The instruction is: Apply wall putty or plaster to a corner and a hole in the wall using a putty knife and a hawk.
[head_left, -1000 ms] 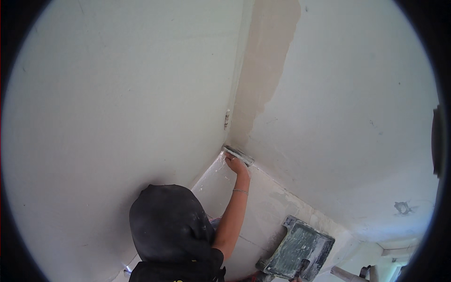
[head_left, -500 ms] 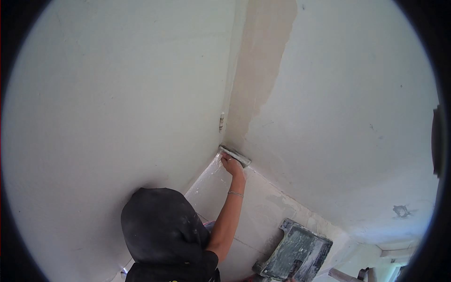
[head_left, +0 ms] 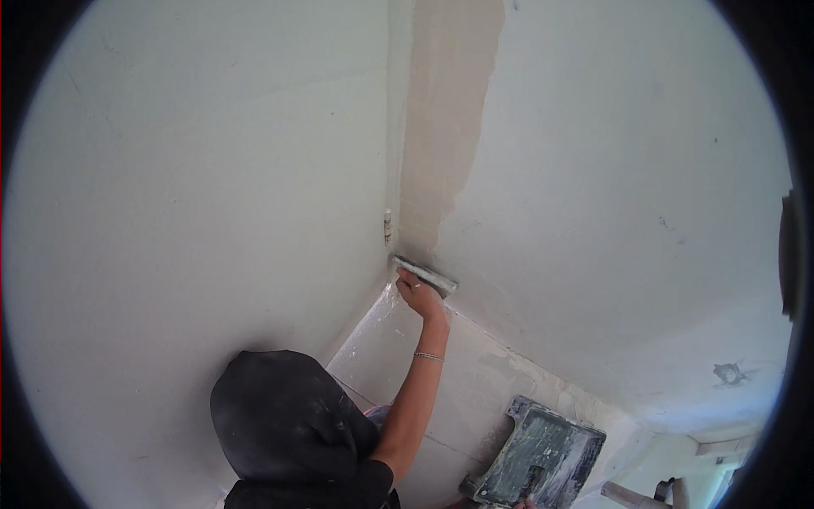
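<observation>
My left hand (head_left: 420, 297), with a ring on a finger and a bracelet on the wrist, is closed around a plastering trowel (head_left: 430, 278). The trowel's long pale blade lies slantwise against the foot of the right wall, one end in the corner. A damp, beige plaster strip (head_left: 437, 127) runs up that wall from the blade. At the lower edge, a sliver of my right hand (head_left: 526, 502) shows at the near side of a dark, plaster-smeared hawk (head_left: 543, 450). Most of that hand is cut off. A dark, handle-like piece (head_left: 534, 479) lies over the hawk beside the fingers.
A large, rounded shape in black cloth (head_left: 284, 416) stands close to the left wall (head_left: 212, 212); what it covers is unclear. A small pipe stub (head_left: 387, 227) sits by the corner. Tiled floor (head_left: 407, 399) lies between the walls. The right wall has a rough patch (head_left: 727, 374).
The view has shifted a little, so the corner and plaster strip appear farther left. The trowel stays at the foot of the wall, its blade showing slightly longer. The hawk appears slightly farther right.
</observation>
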Action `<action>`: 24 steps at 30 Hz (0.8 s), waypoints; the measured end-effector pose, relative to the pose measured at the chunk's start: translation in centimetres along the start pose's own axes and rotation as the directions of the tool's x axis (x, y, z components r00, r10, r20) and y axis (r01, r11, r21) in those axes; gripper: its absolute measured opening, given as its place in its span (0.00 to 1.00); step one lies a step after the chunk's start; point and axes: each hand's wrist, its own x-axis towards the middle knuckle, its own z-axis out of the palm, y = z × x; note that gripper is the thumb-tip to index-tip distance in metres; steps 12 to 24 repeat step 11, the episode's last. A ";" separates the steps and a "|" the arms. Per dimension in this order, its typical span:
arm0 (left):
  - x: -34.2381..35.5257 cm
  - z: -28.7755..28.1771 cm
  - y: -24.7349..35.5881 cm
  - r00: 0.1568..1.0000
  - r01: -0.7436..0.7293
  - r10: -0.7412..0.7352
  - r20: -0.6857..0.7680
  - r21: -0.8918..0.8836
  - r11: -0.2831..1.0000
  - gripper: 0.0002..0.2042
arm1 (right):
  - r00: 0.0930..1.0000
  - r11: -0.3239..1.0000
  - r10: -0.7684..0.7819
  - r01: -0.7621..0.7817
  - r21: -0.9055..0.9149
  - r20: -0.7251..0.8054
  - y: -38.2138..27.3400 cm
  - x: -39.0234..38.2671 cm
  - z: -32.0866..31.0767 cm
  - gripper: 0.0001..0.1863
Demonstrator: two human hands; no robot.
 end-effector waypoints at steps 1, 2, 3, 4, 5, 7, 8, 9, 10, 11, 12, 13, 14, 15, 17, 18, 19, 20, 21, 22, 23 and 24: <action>-0.3 0.4 0.4 1.000 -0.001 0.001 0.001 0.003 1.000 0.20 | 1.000 1.000 0.011 -0.011 -0.013 0.024 -0.1 0.0 0.1 0.14; -0.7 0.9 0.7 1.000 -0.018 0.018 0.011 -0.017 1.000 0.19 | 0.999 0.999 0.020 -0.019 -0.027 0.048 -0.3 0.1 0.1 0.14; -1.1 1.3 1.1 0.999 -0.035 0.036 0.021 -0.036 0.999 0.19 | 0.999 1.000 0.020 -0.019 -0.025 0.048 0.1 0.2 -0.1 0.14; -1.4 1.6 1.4 0.999 -0.035 0.036 0.023 -0.037 0.999 0.19 | 0.998 1.000 0.014 -0.014 0.000 0.058 0.7 0.4 -0.3 0.14; -1.7 1.8 1.8 0.999 -0.043 0.043 0.031 -0.025 0.999 0.20 | 0.998 1.000 0.008 -0.010 0.025 0.068 0.8 0.4 -0.3 0.14; -2.2 2.5 2.3 0.998 -0.049 0.050 0.041 -0.014 0.999 0.20 | 0.998 1.000 0.001 -0.002 0.023 0.055 0.8 0.4 -0.1 0.14; -2.6 3.0 2.7 0.997 -0.069 0.070 0.038 -0.009 0.998 0.21 | 0.999 1.000 -0.006 0.005 0.019 0.045 0.7 0.3 -0.1 0.14; -2.7 3.3 3.0 0.995 -0.089 0.089 0.036 -0.003 0.996 0.21 | 0.999 1.000 -0.007 0.006 0.020 0.045 1.0 0.3 -0.2 0.14; -2.7 3.3 3.2 0.994 -0.099 0.099 0.048 0.005 0.995 0.21 | 0.997 0.999 -0.015 0.012 0.032 0.071 1.6 0.5 -0.5 0.14; -2.6 3.4 3.2 0.992 -0.111 0.110 0.058 0.013 0.994 0.21 | 0.995 0.999 -0.023 0.018 0.043 0.101 2.1 0.9 -0.7 0.14; -2.6 3.4 3.2 0.992 -0.111 0.110 0.058 0.013 0.994 0.21 | 0.995 0.999 -0.023 0.018 0.043 0.101 2.1 0.9 -0.7 0.14; -2.6 3.4 3.2 0.992 -0.111 0.110 0.058 0.013 0.994 0.21 | 0.995 0.999 -0.023 0.018 0.043 0.101 2.1 0.9 -0.7 0.14; -2.6 3.4 3.2 0.992 -0.111 0.110 0.058 0.013 0.994 0.21 | 0.995 0.999 -0.023 0.018 0.043 0.101 2.1 0.9 -0.7 0.14; -2.6 3.4 3.2 0.992 -0.111 0.110 0.058 0.013 0.994 0.21 | 0.995 0.999 -0.023 0.018 0.043 0.101 2.1 0.9 -0.7 0.14; -2.6 3.4 3.2 0.992 -0.111 0.110 0.058 0.013 0.994 0.21 | 0.995 0.999 -0.023 0.018 0.043 0.101 2.1 0.9 -0.7 0.14; -2.6 3.4 3.2 0.992 -0.111 0.110 0.058 0.013 0.994 0.21 | 0.995 0.999 -0.023 0.018 0.043 0.101 2.1 0.9 -0.7 0.14; -2.6 3.4 3.2 0.992 -0.111 0.110 0.058 0.013 0.994 0.21 | 0.995 0.999 -0.023 0.018 0.043 0.101 2.1 0.9 -0.7 0.14; -2.6 3.4 3.2 0.992 -0.111 0.110 0.058 0.013 0.994 0.21 | 0.995 0.999 -0.023 0.018 0.043 0.101 2.1 0.9 -0.7 0.14; -2.6 3.4 3.2 0.992 -0.111 0.110 0.058 0.013 0.994 0.21 | 0.995 0.999 -0.023 0.018 0.043 0.101 2.1 0.9 -0.7 0.14; -2.6 3.4 3.2 0.992 -0.111 0.110 0.058 0.013 0.994 0.21 | 0.995 0.999 -0.023 0.018 0.043 0.101 2.1 0.9 -0.7 0.14; -2.6 3.4 3.2 0.992 -0.111 0.110 0.058 0.013 0.994 0.21 | 0.995 0.999 -0.023 0.018 0.043 0.101 2.1 0.9 -0.7 0.14; -2.6 3.4 3.2 0.992 -0.111 0.110 0.058 0.013 0.994 0.21 | 0.995 0.999 -0.023 0.018 0.043 0.101 2.1 0.9 -0.7 0.14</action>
